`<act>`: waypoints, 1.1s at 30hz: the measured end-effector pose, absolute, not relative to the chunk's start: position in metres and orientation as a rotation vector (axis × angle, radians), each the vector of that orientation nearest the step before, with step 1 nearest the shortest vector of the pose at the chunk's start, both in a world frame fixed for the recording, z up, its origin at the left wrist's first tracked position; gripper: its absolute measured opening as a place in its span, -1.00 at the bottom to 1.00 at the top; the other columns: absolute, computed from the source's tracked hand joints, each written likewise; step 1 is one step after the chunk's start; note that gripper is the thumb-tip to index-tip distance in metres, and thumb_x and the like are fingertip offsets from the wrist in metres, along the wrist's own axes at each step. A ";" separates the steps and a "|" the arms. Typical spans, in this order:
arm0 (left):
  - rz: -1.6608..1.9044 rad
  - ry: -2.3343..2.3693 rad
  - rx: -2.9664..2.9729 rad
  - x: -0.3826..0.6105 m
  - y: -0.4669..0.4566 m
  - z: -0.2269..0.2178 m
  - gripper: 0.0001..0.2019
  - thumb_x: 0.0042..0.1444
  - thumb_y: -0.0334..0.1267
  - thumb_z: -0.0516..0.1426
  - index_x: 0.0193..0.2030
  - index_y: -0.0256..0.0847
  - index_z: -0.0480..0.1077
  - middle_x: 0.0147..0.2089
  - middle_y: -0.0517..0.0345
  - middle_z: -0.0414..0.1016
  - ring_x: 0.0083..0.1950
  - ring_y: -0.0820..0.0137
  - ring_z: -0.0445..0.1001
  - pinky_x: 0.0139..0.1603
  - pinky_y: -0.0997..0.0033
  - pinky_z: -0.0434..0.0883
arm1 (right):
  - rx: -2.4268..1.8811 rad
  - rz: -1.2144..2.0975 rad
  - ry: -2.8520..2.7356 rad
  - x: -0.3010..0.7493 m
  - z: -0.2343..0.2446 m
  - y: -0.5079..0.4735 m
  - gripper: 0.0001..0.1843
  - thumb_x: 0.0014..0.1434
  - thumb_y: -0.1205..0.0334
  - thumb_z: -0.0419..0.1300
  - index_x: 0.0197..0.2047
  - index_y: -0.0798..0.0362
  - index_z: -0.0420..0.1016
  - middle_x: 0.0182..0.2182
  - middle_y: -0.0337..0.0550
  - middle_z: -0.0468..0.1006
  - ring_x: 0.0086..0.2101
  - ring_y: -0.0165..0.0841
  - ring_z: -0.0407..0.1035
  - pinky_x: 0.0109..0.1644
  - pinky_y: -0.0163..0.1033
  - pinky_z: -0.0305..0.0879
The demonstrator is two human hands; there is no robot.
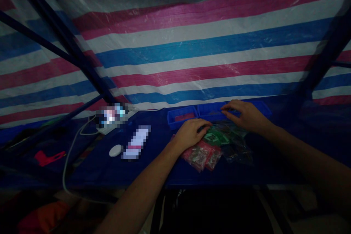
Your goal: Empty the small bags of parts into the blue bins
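Observation:
My left hand [193,131] rests over a pile of small clear plastic bags, its fingers curled onto the edge of a green-marked plastic bag [216,137]. Under and in front of that wrist lie red-marked plastic bags [199,155]. My right hand [242,115] hovers at the blue divided tray [182,111], thumb and fingertips drawn close together above a middle compartment. Whatever those fingertips pinch is too small and dark to make out. Dark clear bags [237,146] lie below my right hand. A reddish piece sits in the tray's left compartment.
Left on the blue table [153,172] lie a phone [136,142] with a lit screen and a round white object [115,150]. Behind them is a white power strip [109,128] with a cable [67,161]. A pink gun-shaped tool [49,158] lies farther left. Striped sheeting [192,51] hangs behind.

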State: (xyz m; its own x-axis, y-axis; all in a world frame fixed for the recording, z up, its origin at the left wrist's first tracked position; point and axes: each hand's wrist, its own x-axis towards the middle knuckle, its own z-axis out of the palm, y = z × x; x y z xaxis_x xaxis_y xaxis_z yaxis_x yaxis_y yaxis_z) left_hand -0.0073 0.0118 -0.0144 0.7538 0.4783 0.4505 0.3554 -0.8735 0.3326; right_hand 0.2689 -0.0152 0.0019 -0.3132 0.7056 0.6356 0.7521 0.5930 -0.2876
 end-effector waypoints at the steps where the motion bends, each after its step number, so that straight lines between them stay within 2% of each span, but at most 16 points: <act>1: 0.804 0.656 2.724 -0.007 0.012 -0.014 -0.76 0.41 -0.24 0.10 0.11 -0.17 0.52 0.06 0.04 0.64 0.07 0.28 0.60 0.16 0.18 0.51 | -1.126 -0.064 -2.093 0.265 0.001 -0.017 -0.77 0.36 0.11 0.17 -0.03 -0.04 0.60 -0.13 -0.03 0.67 -0.09 -0.10 0.55 0.03 0.04 0.46; 5: 0.906 0.652 2.689 -0.006 0.009 -0.009 -0.77 0.40 -0.27 0.10 0.10 -0.15 0.51 0.03 0.04 0.63 0.04 0.28 0.61 0.11 0.17 0.53 | -1.033 0.043 -2.150 0.251 -0.004 -0.024 -0.76 0.35 0.10 0.21 0.02 -0.08 0.60 -0.08 -0.05 0.67 -0.03 -0.11 0.54 0.08 0.06 0.45; 9: 1.084 0.657 2.620 -0.004 0.003 -0.003 -0.78 0.40 -0.28 0.10 0.10 -0.17 0.49 0.01 0.02 0.63 0.03 0.28 0.60 0.11 0.16 0.53 | -1.026 0.289 -2.106 0.239 -0.008 -0.028 -0.55 0.25 0.03 0.33 0.19 -0.13 0.52 0.09 -0.09 0.64 0.07 -0.09 0.53 0.17 0.09 0.43; 14: 1.207 0.682 2.469 -0.001 -0.002 -0.002 -0.78 0.37 -0.25 0.16 0.11 -0.18 0.47 0.03 0.03 0.63 0.01 0.32 0.62 0.12 0.20 0.55 | -0.986 0.616 -1.923 0.227 -0.012 -0.027 -0.67 0.21 0.11 0.35 0.06 -0.11 0.59 -0.08 -0.15 0.72 -0.05 -0.14 0.61 0.14 0.04 0.49; 20: 1.165 0.629 2.284 0.001 0.002 -0.005 -0.59 0.32 -0.23 0.22 0.27 -0.18 0.34 0.02 -0.03 0.63 0.00 0.28 0.64 0.08 0.17 0.60 | -0.985 0.738 -1.698 0.225 -0.013 -0.024 -0.64 0.16 0.01 0.41 -0.04 -0.01 0.60 -0.14 -0.06 0.72 -0.13 -0.15 0.62 0.02 0.02 0.57; 29: 1.176 0.679 2.225 0.002 0.004 -0.007 -0.66 0.31 -0.30 0.20 0.21 -0.18 0.39 -0.06 0.02 0.64 -0.05 0.31 0.65 0.08 0.21 0.60 | -0.968 0.789 -1.641 0.221 -0.015 -0.025 -0.67 0.16 -0.01 0.42 -0.05 -0.07 0.64 -0.10 -0.10 0.71 -0.10 -0.15 0.62 0.11 0.06 0.55; 33: 1.179 0.665 2.193 0.003 0.003 -0.008 -0.67 0.31 -0.28 0.20 0.19 -0.19 0.39 -0.10 0.02 0.63 -0.08 0.31 0.65 0.05 0.20 0.60 | -0.945 0.843 -1.609 0.219 -0.015 -0.026 -0.65 0.15 0.00 0.42 -0.04 -0.06 0.62 -0.12 -0.09 0.71 -0.12 -0.16 0.62 0.09 0.05 0.56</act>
